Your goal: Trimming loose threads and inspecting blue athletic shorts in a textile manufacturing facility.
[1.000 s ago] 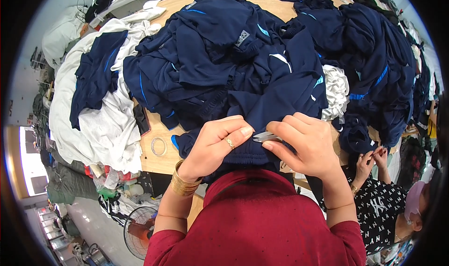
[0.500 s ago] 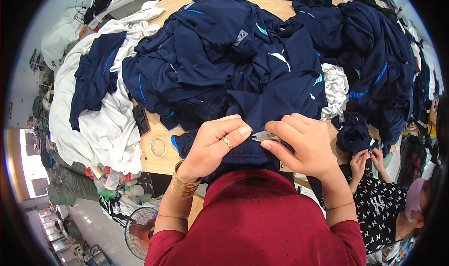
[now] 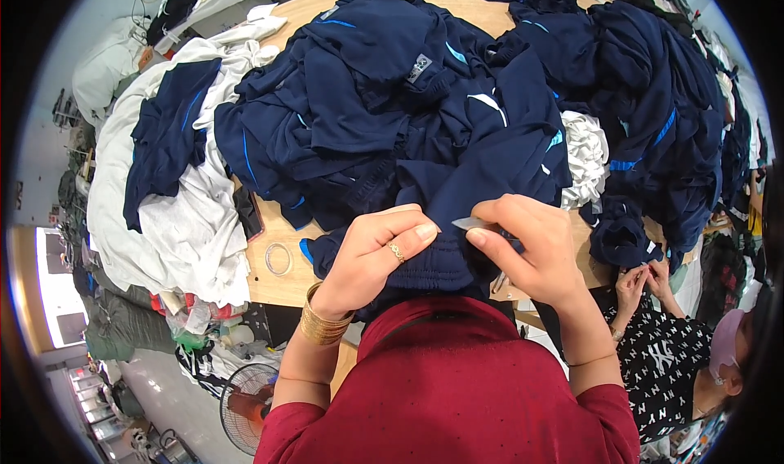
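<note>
Navy pile [image 3: 327, 113]: heaped high, blue-trimmed.
Navy garment [image 3: 437, 270]: at the pile's near edge.
Left hand [image 3: 371, 252]: pinched together over that edge; cannot tell on what.
Right hand [image 3: 532, 248]: curled around metal snips [image 3: 465, 223], above the pile's near edge.

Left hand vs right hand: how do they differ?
The left hand wears a gold ring, with bangles behind it; the right hand shows neither.
The right hand holds a small bladed tool; the left hand is pinched, no tool visible.
Both are over navy cloth.
</note>
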Motion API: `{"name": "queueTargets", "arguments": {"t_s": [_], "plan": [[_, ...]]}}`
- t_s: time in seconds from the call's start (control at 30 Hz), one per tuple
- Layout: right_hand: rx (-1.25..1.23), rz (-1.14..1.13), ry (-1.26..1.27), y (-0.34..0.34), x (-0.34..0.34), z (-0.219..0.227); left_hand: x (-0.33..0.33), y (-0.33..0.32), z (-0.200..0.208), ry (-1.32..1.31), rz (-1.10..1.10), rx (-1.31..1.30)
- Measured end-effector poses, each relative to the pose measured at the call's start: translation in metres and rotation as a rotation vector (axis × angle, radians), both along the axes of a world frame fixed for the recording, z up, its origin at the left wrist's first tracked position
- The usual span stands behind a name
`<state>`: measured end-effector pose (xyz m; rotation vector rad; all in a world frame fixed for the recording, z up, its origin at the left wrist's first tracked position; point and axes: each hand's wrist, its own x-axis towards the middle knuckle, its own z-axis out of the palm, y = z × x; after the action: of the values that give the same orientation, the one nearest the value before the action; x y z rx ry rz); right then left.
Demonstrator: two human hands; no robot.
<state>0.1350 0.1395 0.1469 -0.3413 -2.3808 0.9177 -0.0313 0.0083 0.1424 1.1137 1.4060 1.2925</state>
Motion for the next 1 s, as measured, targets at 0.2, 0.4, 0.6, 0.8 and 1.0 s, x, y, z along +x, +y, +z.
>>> {"name": "queueTargets", "arguments": {"t_s": [0.2, 0.4, 0.6, 0.8, 1.0], "plan": [[-0.047, -0.003, -0.020, -0.002, -0.002, 0.000, 0.000, 0.001, 0.001, 0.033, 0.000, -0.002], [-0.739, 0.248, -0.212, 0.008, -0.004, 0.000, -0.001, 0.001, -0.005, -0.016, 0.029, 0.003], [-1.028, 0.204, -0.216, 0.011, -0.001, -0.002, -0.003, 0.002, -0.010, 0.191, 0.067, 0.151], [-1.128, 0.186, -0.198, 0.015, 0.005, -0.003, -0.007, -0.005, -0.005, -0.015, 0.000, -0.090], [-1.040, 0.173, -0.179, 0.013, 0.000, -0.011, -0.003, -0.003, 0.006, -0.395, -0.109, -0.156]]}}
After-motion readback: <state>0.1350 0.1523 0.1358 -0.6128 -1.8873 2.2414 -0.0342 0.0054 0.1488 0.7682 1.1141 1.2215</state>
